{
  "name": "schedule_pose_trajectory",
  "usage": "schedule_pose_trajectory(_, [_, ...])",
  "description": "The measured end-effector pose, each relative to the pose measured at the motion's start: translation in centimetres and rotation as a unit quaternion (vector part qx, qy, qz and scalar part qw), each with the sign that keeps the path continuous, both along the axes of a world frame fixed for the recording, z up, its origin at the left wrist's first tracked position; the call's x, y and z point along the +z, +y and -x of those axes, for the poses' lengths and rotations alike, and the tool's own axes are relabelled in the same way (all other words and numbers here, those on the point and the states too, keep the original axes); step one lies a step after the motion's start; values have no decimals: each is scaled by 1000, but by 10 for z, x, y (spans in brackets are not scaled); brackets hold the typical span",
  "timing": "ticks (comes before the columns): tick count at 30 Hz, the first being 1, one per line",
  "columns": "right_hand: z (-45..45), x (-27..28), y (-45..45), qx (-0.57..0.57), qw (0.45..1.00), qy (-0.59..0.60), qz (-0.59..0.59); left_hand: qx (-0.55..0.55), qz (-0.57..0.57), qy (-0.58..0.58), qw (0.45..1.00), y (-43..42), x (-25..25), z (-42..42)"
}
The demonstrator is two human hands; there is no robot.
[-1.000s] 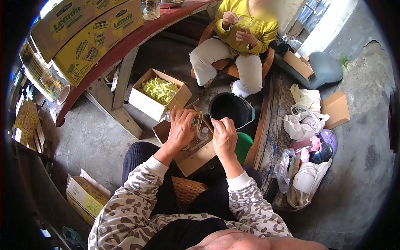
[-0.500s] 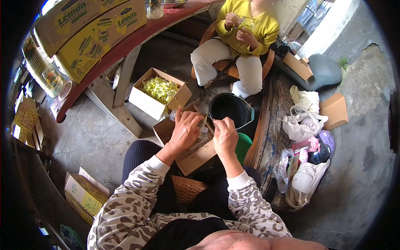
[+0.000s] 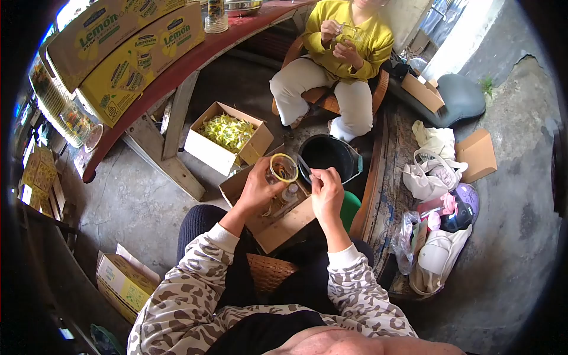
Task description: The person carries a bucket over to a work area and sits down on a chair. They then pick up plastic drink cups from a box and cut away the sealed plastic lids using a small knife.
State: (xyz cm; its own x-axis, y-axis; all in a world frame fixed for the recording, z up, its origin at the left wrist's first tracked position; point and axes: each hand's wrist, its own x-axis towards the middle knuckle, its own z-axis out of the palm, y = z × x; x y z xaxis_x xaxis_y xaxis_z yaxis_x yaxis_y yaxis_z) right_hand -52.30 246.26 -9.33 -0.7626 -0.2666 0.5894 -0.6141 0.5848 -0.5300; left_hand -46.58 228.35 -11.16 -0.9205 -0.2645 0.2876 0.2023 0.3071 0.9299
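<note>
My left hand (image 3: 258, 187) is closed around a clear plastic cup (image 3: 284, 168) with a yellow rim, its mouth tilted up towards me. Just to the right, my right hand (image 3: 327, 190) pinches a thin, dark, blade-like tool (image 3: 303, 167), its tip close to the cup's rim but apart from it. Below both hands an open cardboard box (image 3: 286, 224) stands between my knees, with clear plastic pieces (image 3: 290, 193) and scraps inside. Beyond my right hand is a black bucket (image 3: 322, 152); its contents are too dark to make out.
A cardboard box of yellow-green strips (image 3: 228, 131) stands ahead. Lemon drink cartons (image 3: 142, 65) and stacked cups (image 3: 65, 109) sit on the red table at left. A person in yellow (image 3: 349, 41) sits opposite, holding a clear cup. Bags (image 3: 435, 174) lie at right.
My left hand has turned the cup from lying sideways to mouth upward, showing its yellow rim. My right hand has shifted slightly right and down, away from the cup.
</note>
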Motion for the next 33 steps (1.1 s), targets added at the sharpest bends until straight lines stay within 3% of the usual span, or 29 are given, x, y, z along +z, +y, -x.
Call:
schedule_pose_trajectory(1, [0,1,0,9,1000,4,19,-26,-118,-11,993,-1,-3,2])
schedule_pose_trajectory(5, [-7,7,-5,32,998,37,38,-38,-240,-21,970,0,-12,7])
schedule_pose_trajectory(12, [-10,5,-8,46,998,32,24,-52,-215,-49,974,-5,-20,7])
schedule_pose_trajectory(14, [-9,6,-7,50,997,37,47,-90,-324,-70,939,-3,-15,6])
schedule_pose_trajectory(17, [-8,5,-6,64,996,40,44,-98,-380,-35,919,-1,-12,4])
schedule_pose_trajectory(26, [-9,5,-7,74,995,17,63,-52,-385,-136,911,1,-9,3])
schedule_pose_trajectory(33, [-9,5,-6,73,995,9,65,-59,-376,-81,921,2,-7,3])
